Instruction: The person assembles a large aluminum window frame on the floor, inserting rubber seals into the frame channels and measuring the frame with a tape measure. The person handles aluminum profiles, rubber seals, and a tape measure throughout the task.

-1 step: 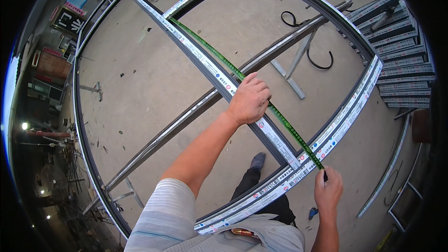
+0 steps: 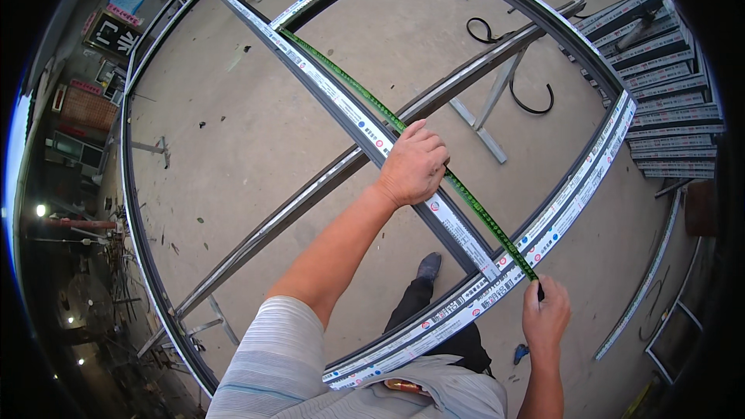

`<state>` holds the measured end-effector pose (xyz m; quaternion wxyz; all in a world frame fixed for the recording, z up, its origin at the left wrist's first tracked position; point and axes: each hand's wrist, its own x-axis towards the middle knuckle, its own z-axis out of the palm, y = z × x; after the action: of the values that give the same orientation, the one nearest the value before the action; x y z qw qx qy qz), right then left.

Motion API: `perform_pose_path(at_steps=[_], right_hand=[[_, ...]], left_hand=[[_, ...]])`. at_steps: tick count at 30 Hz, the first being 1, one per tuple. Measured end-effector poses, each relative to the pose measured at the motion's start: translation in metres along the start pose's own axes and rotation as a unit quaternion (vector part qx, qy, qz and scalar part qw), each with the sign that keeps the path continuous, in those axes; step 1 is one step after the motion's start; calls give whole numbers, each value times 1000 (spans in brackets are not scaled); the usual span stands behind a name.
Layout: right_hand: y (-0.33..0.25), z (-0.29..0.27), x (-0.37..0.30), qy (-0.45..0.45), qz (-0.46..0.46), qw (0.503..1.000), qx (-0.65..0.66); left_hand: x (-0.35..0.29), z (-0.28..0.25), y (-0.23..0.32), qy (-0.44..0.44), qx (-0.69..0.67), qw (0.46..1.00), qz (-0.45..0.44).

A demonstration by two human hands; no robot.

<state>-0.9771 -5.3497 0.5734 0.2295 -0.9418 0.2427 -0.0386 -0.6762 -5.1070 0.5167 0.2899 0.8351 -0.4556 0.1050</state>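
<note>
While the left hand (image 2: 415, 164) presses the green tape measure (image 2: 365, 97) flat on the centre bar (image 2: 326, 93) and the right hand (image 2: 545, 320) pinches its end at five o'clock, a slipped palm likely lets the tape drift off the frame rail (image 2: 574, 186).

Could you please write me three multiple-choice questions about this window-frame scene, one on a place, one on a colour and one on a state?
1. Where does the left hand rest?
A. on the middle bar of the frame
B. on the concrete floor
C. on the stack of bars

2. What colour is the tape measure?
A. red
B. green
C. white

3. How does the tape measure lie?
A. coiled up
B. folded in two
C. stretched out along the middle bar

Answers: 1 A, the palm lies on the bar with the fingers over it. 2 B, the strip is green with dark marks. 3 C, it runs from the far side of the frame to the right hand at the near rail.
</note>
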Motion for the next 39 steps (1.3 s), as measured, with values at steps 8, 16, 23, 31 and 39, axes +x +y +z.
perform_pose_path(at_steps=[8, 16, 23, 31, 39], right_hand=[[-12, 9, -7, 23, -15, 1000, 7], [-10, 15, -5, 26, -10, 1000, 14], [-11, 16, -11, 24, 10, 1000, 14], [-9, 21, -13, 17, 16, 1000, 20], [-7, 22, -13, 22, 11, 1000, 8]], left_hand=[[-4, 2, -15, 6, -14, 1000, 14], [-3, -5, -13, 4, 12, 1000, 24], [0, 2, -15, -13, 25, 998, 51], [-5, 6, -20, -19, 24, 998, 51], [-6, 8, -24, -25, 29, 998, 56]])
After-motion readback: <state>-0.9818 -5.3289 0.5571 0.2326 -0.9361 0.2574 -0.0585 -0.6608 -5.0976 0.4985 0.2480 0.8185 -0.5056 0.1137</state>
